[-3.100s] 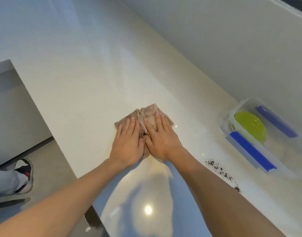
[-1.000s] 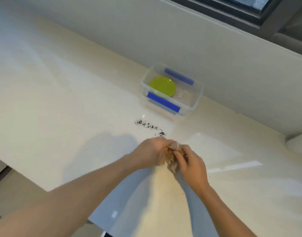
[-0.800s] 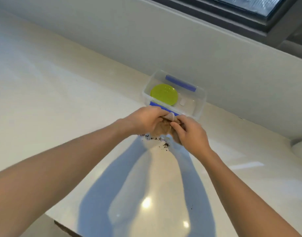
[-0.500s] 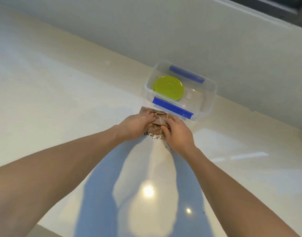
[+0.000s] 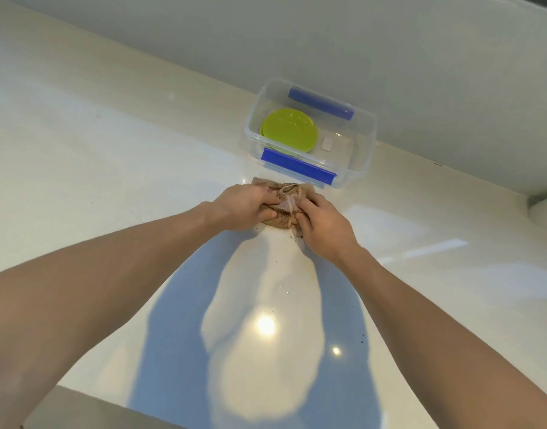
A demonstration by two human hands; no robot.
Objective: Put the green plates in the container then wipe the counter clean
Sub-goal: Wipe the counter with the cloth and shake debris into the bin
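Observation:
The green plates [image 5: 289,134] lie stacked inside a clear plastic container [image 5: 365,144] with blue clips, standing on the white counter [image 5: 95,168] by the back wall. Just in front of the container a crumpled brown cloth [image 5: 284,202] is pressed onto the counter. My left hand [image 5: 247,205] grips its left side and my right hand [image 5: 324,224] grips its right side. A few dark crumbs [image 5: 292,235] show at the cloth's near edge; the rest of the crumb patch is hidden under cloth and hands.
A grey wall [image 5: 327,41] rises right behind the container. A white rounded object [image 5: 544,212] sits at the far right edge. The counter's front edge [image 5: 95,400] runs across the bottom left. Scattered specks [image 5: 362,339] lie near my right forearm.
Both hands carried the cloth from the near counter up onto the dark crumb patch, and now press it down just in front of the container. The crumbs are mostly covered.

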